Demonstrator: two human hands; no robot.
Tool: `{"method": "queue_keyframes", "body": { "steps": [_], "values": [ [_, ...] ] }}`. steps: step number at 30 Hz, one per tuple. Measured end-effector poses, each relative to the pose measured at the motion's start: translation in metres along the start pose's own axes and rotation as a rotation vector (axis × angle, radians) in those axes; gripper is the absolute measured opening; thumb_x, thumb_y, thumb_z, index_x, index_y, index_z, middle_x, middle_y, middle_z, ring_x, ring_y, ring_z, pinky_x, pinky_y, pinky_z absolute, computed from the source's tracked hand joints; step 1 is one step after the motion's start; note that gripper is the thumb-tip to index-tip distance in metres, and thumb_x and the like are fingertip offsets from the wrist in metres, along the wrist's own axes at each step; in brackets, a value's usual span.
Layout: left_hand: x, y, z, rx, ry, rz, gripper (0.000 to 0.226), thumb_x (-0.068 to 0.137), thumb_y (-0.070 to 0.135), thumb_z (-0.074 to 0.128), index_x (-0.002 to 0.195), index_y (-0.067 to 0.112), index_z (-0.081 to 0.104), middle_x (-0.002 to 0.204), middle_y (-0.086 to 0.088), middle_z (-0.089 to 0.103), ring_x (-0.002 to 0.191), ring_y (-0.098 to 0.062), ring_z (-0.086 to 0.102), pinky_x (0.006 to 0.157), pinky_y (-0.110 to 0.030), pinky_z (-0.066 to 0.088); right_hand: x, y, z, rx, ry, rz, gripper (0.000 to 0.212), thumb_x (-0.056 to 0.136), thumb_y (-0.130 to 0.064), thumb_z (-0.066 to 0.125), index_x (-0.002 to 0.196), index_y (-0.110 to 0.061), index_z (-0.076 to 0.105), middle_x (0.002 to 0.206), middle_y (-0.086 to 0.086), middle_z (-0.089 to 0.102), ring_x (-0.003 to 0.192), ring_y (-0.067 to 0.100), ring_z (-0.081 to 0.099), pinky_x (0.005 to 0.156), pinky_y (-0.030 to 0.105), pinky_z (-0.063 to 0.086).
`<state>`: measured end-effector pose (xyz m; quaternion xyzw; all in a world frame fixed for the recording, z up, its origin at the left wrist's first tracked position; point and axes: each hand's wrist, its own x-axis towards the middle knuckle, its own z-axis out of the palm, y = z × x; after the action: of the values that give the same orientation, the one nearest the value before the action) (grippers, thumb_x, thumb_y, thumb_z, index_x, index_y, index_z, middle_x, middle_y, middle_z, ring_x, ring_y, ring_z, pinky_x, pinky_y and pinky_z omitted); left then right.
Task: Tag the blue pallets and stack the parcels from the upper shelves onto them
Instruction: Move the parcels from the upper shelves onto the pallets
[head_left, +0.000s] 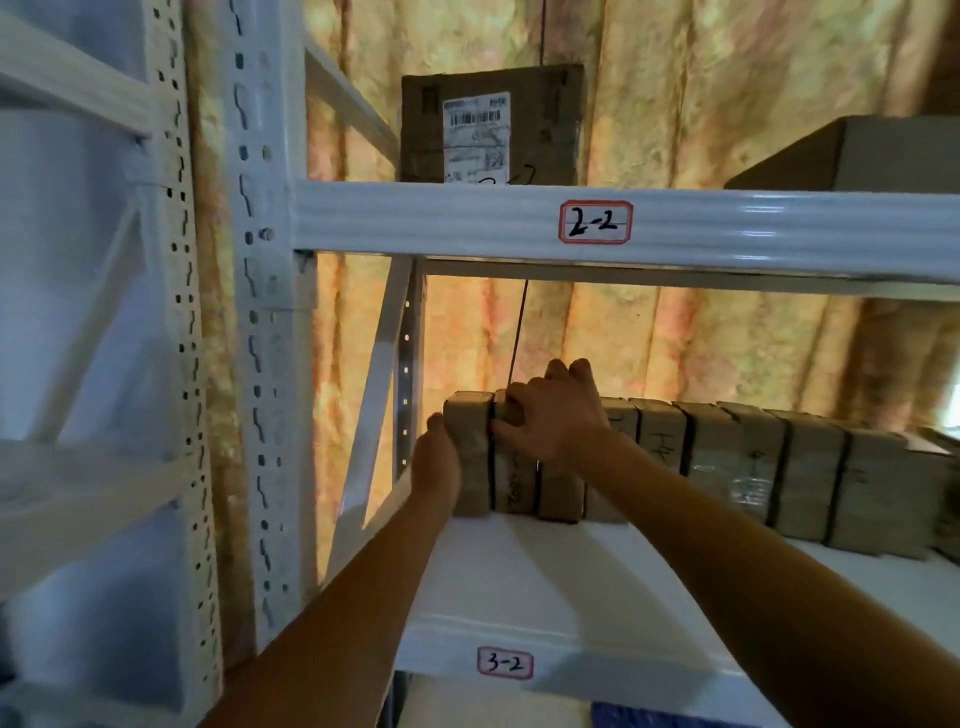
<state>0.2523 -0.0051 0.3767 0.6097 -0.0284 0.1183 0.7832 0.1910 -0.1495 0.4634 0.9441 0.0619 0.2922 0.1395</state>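
Note:
A row of several small brown cardboard parcels (748, 467) stands upright along the back of the white shelf (545, 587) labelled 3-2. My left hand (436, 467) presses flat against the left face of the leftmost parcel (470, 457). My right hand (553, 415) reaches over the top of the second and third parcels (519, 483), fingers curled round their upper edge and thumb on the front. A strip of blue (649, 719), possibly a pallet, shows at the bottom edge below the shelf.
The beam above carries a label 2-2 (595, 222). On that upper shelf stand a brown box with a barcode label (488, 124) and another box (857, 156) at the right. White perforated uprights (260, 312) stand left. A crinkled golden covering lines the back wall.

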Motion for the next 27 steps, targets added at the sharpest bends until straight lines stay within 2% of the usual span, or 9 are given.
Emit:
{"method": "queue_keyframes", "body": {
  "steps": [4,6,10,13,16,18,22,24,27],
  "values": [
    [-0.006,-0.004,-0.003,-0.159,0.011,-0.022,0.042,0.102,0.043,0.032,0.088,0.021,0.065,0.078,-0.004,0.068,0.078,-0.026,0.064,0.071,-0.033,0.049,-0.001,-0.007,-0.008,0.066,0.013,-0.033,0.042,0.084,-0.068,0.032,0.085,-0.033,0.056,0.081,-0.002,0.066,0.088,0.027,0.060,0.091,0.046,0.031],
    [-0.010,-0.003,-0.004,-0.208,0.013,-0.012,0.039,0.097,0.045,0.036,0.087,0.021,0.065,0.078,-0.006,0.066,0.080,-0.029,0.062,0.075,-0.036,0.049,-0.001,-0.013,-0.011,0.100,-0.018,-0.037,0.037,0.086,-0.066,0.038,0.085,-0.033,0.054,0.079,-0.003,0.065,0.080,0.024,0.062,0.092,0.044,0.034],
    [-0.029,0.009,-0.013,-0.186,0.007,0.010,0.051,0.078,0.061,0.039,0.094,0.022,0.068,0.099,-0.014,0.069,0.096,-0.033,0.064,0.096,-0.055,0.051,-0.007,-0.026,-0.021,0.304,-0.021,0.051,0.046,0.082,-0.063,0.051,0.110,-0.030,0.065,0.099,-0.002,0.073,0.090,0.023,0.064,0.096,0.042,0.038],
    [-0.050,0.009,-0.026,-0.083,0.017,0.038,0.057,0.079,0.076,0.042,0.087,0.027,0.069,0.101,-0.008,0.072,0.097,-0.031,0.068,0.093,-0.057,0.053,-0.029,-0.034,-0.027,0.575,0.106,0.155,0.043,0.084,-0.058,0.057,0.112,-0.028,0.069,0.103,-0.002,0.075,0.093,0.022,0.066,0.092,0.039,0.050],
    [-0.089,0.014,-0.039,-0.037,-0.018,0.002,0.077,0.074,0.088,0.044,0.109,0.025,0.071,0.107,-0.010,0.073,0.095,-0.027,0.070,0.078,-0.043,0.058,-0.062,-0.033,-0.036,0.784,0.165,0.209,0.030,0.091,-0.049,0.062,0.107,-0.025,0.072,0.102,-0.002,0.074,0.094,0.019,0.066,0.085,0.040,0.058],
    [-0.116,0.022,-0.042,-0.046,-0.053,0.008,0.090,0.073,0.089,0.048,0.129,0.020,0.058,0.120,-0.013,0.068,0.098,-0.026,0.070,0.067,-0.031,0.057,-0.083,-0.032,-0.042,0.877,0.177,0.216,0.026,0.094,-0.044,0.061,0.108,-0.024,0.072,0.102,-0.003,0.073,0.095,0.018,0.066,0.085,0.042,0.058],
    [-0.171,0.040,-0.038,-0.022,-0.094,-0.019,0.120,0.054,0.100,0.049,0.150,0.030,0.034,0.136,-0.002,0.058,0.114,-0.026,0.064,0.095,-0.048,0.055,-0.131,-0.027,-0.049,1.123,0.193,0.276,0.026,0.101,-0.038,0.057,0.120,-0.022,0.065,0.108,-0.001,0.070,0.101,0.020,0.065,0.093,0.047,0.056],
    [-0.199,0.047,-0.033,0.047,-0.107,-0.042,0.109,0.055,0.099,0.051,0.139,0.030,0.045,0.125,0.001,0.065,0.103,-0.022,0.067,0.087,-0.041,0.057,-0.156,-0.019,-0.052,1.250,0.153,0.326,0.034,0.100,-0.038,0.058,0.131,-0.024,0.060,0.117,0.000,0.067,0.107,0.021,0.063,0.096,0.045,0.053],
    [-0.237,0.058,-0.024,0.130,-0.043,-0.060,0.059,0.073,0.089,0.050,0.100,0.037,0.051,0.075,0.022,0.061,0.062,-0.003,0.060,0.047,-0.018,0.048,-0.189,-0.004,-0.058,1.457,0.069,0.304,0.046,0.097,-0.025,0.065,0.142,-0.026,0.054,0.126,0.003,0.066,0.109,0.016,0.064,0.088,0.031,0.051]
  ]
}}
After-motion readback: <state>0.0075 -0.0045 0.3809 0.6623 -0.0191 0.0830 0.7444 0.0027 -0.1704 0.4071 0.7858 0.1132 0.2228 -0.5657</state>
